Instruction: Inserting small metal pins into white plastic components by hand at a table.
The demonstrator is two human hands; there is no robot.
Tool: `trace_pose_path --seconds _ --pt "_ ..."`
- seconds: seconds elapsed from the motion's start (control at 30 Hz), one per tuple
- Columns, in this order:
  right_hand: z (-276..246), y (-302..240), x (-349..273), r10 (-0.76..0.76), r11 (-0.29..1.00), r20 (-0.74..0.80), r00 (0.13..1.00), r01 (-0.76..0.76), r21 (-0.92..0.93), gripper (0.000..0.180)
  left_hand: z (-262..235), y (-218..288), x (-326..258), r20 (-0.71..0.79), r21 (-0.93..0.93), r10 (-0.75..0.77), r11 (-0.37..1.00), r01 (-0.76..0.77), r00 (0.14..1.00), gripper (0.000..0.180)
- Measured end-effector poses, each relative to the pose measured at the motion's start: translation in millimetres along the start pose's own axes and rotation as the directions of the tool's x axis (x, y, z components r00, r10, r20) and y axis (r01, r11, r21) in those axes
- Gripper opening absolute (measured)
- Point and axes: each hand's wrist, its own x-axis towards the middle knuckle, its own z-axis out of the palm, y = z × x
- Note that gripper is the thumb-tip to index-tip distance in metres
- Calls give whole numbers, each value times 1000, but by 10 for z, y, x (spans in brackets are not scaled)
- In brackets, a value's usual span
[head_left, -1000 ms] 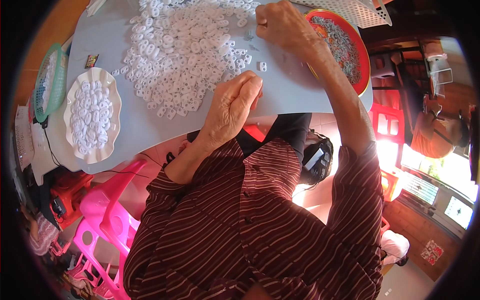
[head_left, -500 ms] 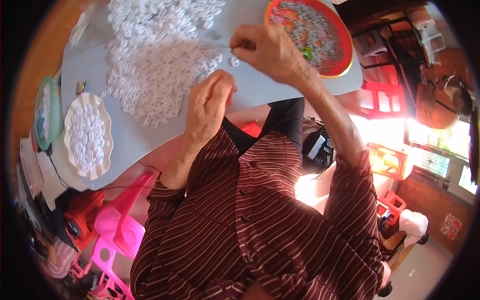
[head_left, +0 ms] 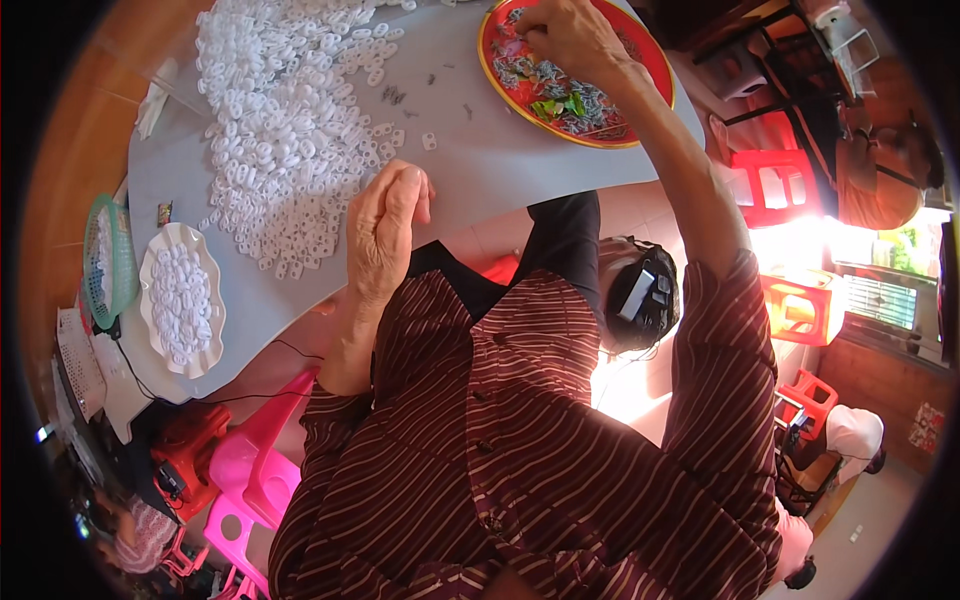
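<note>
My left hand [head_left: 385, 225] is closed at the near table edge, its fingers curled inward; whatever they hold is hidden. My right hand [head_left: 570, 38] reaches over the round red tray [head_left: 655, 60] with a yellow rim, fingertips bent together at its left part. Many small grey metal-looking pieces [head_left: 590, 112] lie in this tray, with a bright green item [head_left: 560, 105] among them. A large heap of small white plastic pieces with holes [head_left: 290, 130] spreads left of my hands. One separate white piece [head_left: 429, 141] lies between the heap and the tray.
A scalloped white dish [head_left: 150, 300] of white pieces stands at the table's left, beside a green basket [head_left: 122, 262]. Small dark bits [head_left: 393, 95] lie on the grey table [head_left: 470, 170]. Pink chairs [head_left: 262, 470], red stools [head_left: 775, 185] and other people surround it.
My right hand has moved from above the table, by the single white piece, to the inside of the red tray. The left hand stays closed near the edge. The whole view has shifted slightly.
</note>
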Motion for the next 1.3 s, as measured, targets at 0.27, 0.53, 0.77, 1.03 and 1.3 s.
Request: trace_pose_path --seconds 0.27,0.53,0.77,1.03,1.3 --pt "-76 -135 50 -20 998 -6 1000 20 -68 11 -9 36 3 1 8 -27 1000 27 1000 30" --pt "374 -700 -255 -281 953 47 958 273 135 18 -82 -70 -99 -104 -392 -96 919 48 990 30" --pt "596 -775 -402 -267 953 199 943 229 197 17 -69 -10 -116 -41 -70 -22 997 19 999 28" --pt "629 -747 -442 -282 950 176 943 248 189 14 -13 44 -25 -85 214 126 971 -105 988 8" --pt "502 -781 -596 -16 648 248 969 -179 741 15 48 73 62 -158 279 153 955 -105 976 16"
